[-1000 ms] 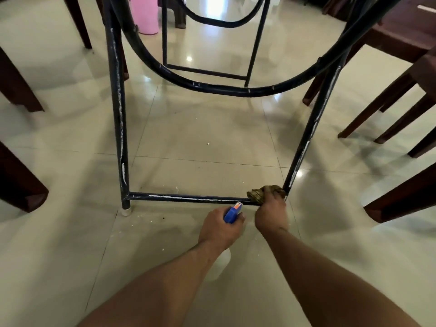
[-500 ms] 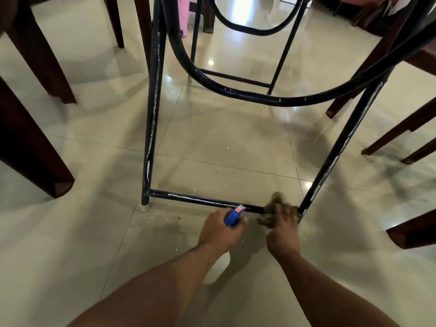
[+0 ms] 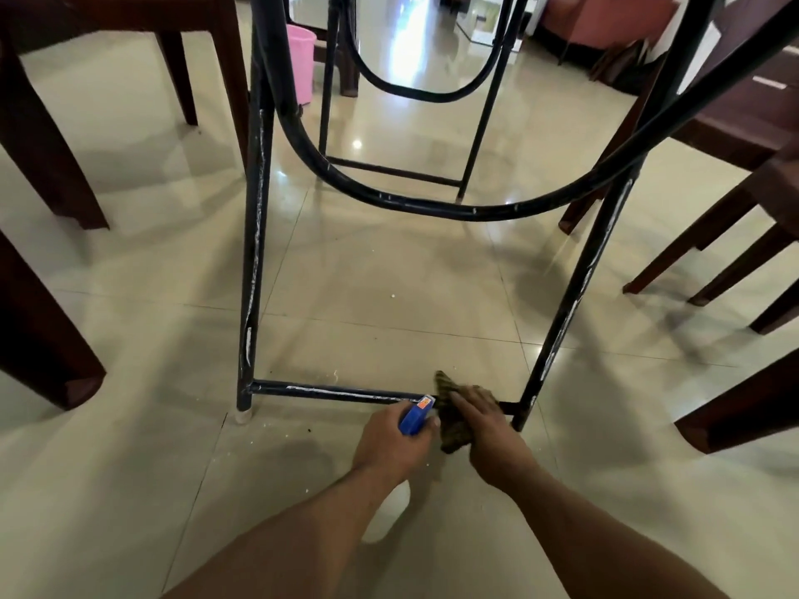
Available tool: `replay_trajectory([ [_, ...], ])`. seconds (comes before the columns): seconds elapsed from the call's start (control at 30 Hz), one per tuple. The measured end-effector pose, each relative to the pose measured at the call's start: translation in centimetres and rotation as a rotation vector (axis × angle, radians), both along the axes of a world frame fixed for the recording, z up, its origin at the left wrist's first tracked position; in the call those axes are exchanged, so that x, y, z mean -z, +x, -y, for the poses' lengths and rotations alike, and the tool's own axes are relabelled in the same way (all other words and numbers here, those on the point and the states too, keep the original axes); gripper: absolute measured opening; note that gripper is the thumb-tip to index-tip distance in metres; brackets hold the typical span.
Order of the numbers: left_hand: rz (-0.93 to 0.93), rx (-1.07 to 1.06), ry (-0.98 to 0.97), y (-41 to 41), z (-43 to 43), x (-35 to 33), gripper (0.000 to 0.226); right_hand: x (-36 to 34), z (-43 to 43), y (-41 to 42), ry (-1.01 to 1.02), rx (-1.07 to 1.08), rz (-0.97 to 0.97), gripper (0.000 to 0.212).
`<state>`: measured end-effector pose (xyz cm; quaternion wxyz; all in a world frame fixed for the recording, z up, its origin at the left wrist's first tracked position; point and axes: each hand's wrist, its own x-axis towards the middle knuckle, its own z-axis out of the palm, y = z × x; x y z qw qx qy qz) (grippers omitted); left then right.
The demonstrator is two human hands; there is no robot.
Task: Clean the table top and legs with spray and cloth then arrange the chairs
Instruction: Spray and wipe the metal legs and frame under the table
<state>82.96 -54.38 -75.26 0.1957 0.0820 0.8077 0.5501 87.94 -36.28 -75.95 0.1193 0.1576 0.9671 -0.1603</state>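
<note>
Black metal tubing, scuffed white in places, made up the table frame that filled the middle of the frame, with one leg standing left of centre, another leg slanting down on the right, and a curved brace sweeping between them. Low down, a straight crossbar ran just above the floor from one leg to the other. Near its right end the person's right hand was on a dark, patterned cloth, its fingers bent over the fabric and holding it against the bar, close to the foot of the right leg. Just beside it, the left hand gripped a spray bottle, its fingers clenched round the neck so that the blue trigger head pointed at the bar, almost touching the cloth, while the pale body showed below the wrist. Pale crumbs and dark specks lay on the glossy beige tiles around the left foot. Dark brown wooden chairs stood well apart on both sides, one chair at the left edge and another chair at the right. A pink bucket stood at the upper middle, behind the left leg.
</note>
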Motion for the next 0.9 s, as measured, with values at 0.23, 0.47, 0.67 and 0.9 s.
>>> replay_trajectory([
  [0.23, -0.014, -0.012, -0.031, -0.6, 1.0, 0.4, 0.011, -0.6, 4.1, -1.2, -0.007, -0.038, 0.035, 0.089],
  [0.47, 0.032, -0.076, -0.027, 0.1, 3.3, 0.8, 0.016, 0.0, 2.7, 0.0, 0.138, 0.338, 0.01, 0.079],
  [0.67, -0.03, -0.103, -0.141, 0.0, 5.0, 1.0, 0.019, -0.1, 4.9, -3.0, 0.105, 0.178, 0.021, 0.072],
  [0.9, -0.04, -0.244, -0.178, -0.6, 6.2, 0.7, 0.021, -0.4, 9.4, -4.1, -0.078, -0.122, -0.054, 0.082],
])
